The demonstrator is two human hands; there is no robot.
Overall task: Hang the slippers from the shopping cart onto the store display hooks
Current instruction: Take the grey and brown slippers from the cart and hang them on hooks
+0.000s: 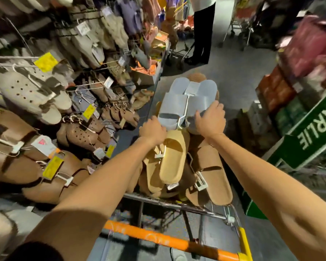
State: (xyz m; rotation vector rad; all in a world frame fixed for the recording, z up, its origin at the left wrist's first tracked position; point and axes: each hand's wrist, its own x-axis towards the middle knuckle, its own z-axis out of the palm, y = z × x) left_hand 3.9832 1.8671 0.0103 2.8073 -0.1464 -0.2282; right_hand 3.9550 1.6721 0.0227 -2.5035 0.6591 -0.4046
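Display wall (45, 95) along the left: rows of hooks, nearly all already loaded with hanging slippers and yellow tags. Free hook space is hard to pick out from here.

Shopping cart (177, 203) in the middle, orange handle nearest the camera, heaped with slippers. Tan and brown pairs lie at the near end; 1 grey pair (184, 102) sits on top at the far end, joined by a white plastic hanger (184, 110).

Hands, both reaching into the cart:
- Left hand (152, 131) at the near left corner of the grey pair, fingers curled down at its edge. Whether it grips the slipper or the cart rim under it, cannot tell.
- Right hand (211, 119) on the near right side of the grey pair, thumb and fingers wrapped over the right slipper (holding it).

So the grey pair lies between the 2 hands, touching at least the right.

Risks, as a judgement:
- Lifting by the slippers rather than the hanger could twist the pair or pop 1 slipper off the clip.
- The hanger's lower end points toward the yellow pair (172, 157) just below; it could snag and drag that pair out.
- The pile is loose; pulling the top pair may tip others over the cart's edge.
- Crowded hooks could knock hung pairs down.
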